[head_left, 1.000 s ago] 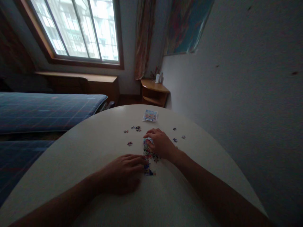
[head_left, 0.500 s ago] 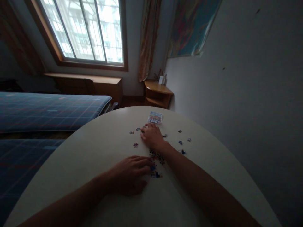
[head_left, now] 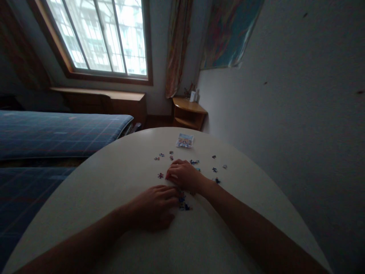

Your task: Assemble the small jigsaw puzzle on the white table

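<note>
My left hand (head_left: 152,205) lies flat on the white round table (head_left: 114,182), fingers stretched toward a partly joined jigsaw strip (head_left: 184,203). My right hand (head_left: 184,176) rests just beyond it with fingers curled down over the strip's far end; whatever is under the fingertips is hidden. Several loose puzzle pieces (head_left: 214,169) lie scattered around both hands. A small printed picture card (head_left: 184,140) sits farther back on the table.
A bed with a blue plaid cover (head_left: 57,131) stands to the left. A wooden corner shelf (head_left: 188,112) and a window (head_left: 99,38) are behind the table. A wall (head_left: 299,114) runs close along the right side.
My right hand reached out to the loose pieces near the card, then drew back toward the joined strip. My left hand stayed flat in place. The view shifted slightly.
</note>
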### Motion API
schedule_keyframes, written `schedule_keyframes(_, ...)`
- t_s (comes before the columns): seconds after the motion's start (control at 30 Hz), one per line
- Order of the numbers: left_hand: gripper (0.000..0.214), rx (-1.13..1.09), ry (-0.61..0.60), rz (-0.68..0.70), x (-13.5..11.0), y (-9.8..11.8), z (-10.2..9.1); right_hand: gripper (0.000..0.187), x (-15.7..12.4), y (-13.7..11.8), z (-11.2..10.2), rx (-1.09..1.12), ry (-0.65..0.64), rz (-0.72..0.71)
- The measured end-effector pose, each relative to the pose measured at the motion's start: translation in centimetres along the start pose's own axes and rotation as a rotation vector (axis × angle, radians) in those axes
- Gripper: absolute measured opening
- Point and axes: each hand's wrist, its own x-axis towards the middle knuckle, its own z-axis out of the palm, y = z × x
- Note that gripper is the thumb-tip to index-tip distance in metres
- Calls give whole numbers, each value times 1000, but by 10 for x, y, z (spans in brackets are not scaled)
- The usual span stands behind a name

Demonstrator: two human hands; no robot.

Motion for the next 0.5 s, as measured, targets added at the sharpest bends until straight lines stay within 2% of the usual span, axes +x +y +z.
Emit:
schedule_keyframes(0.13, 37, 16, 6, -12, -1, 0, 1, 17, 9, -2, -6, -9, -78, 89)
schedule_keyframes(0.33, 39, 4, 40, 13, -2, 0, 1, 10, 22, -4, -12, 0, -186, 104)
schedule_keyframes(0.5, 37, -10, 22, 1, -1, 2, -2, 23, 12, -12, -15, 33, -150, 146)
